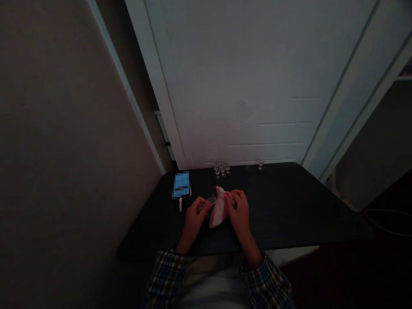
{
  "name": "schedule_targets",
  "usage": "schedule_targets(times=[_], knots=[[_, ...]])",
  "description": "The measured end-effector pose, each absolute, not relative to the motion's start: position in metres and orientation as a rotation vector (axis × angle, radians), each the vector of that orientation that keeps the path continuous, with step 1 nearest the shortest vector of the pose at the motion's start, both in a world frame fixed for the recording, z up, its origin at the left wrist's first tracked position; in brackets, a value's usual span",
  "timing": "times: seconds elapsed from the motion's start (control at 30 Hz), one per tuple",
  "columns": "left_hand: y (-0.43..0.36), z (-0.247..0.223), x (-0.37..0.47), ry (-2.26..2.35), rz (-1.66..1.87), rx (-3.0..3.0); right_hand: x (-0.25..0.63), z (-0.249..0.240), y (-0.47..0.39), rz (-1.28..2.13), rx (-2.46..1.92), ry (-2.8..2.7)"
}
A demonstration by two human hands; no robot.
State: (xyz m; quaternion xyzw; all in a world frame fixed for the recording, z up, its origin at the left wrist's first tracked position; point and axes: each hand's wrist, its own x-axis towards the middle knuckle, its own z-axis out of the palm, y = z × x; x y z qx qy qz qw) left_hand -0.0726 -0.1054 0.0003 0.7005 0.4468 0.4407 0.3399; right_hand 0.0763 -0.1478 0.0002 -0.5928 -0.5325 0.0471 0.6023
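My left hand [195,213] pinches a small clear glass [211,199], tilted, with its upper part pointing toward the cloth. The fingers hide the glass's lower part. A pink and white cloth [220,211] hangs from my right hand [240,209], whose fingers are closed on its upper edge. Glass and cloth are side by side just above the black table [273,210]; whether they touch I cannot tell. Several small stemmed glasses [222,171] stand grouped at the table's back edge. Another stemmed glass [260,165] stands alone farther right.
Left of my hands lies a device with a lit blue screen [181,185], with a white strap or cable [180,205] at its lower end. A white panel with heart patterns [244,112] rises behind the table. A brown wall [64,150] borders the left side. The light is dim.
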Motion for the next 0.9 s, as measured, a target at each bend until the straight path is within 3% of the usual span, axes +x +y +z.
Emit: schedule_targets(times=[0.37,0.63,0.9], knots=[[-0.109,0.004,-0.073,1.115,1.149,1.858,0.077,0.009,-0.157,0.078,-1.231,-0.952],[-0.103,0.0,-0.071,0.897,1.232,1.906,0.066,0.007,-0.151,0.229,-1.142,-1.293],[-0.103,-0.007,-0.07,0.905,0.944,1.743,0.07,0.005,-0.156,0.265,-1.219,-1.254]])
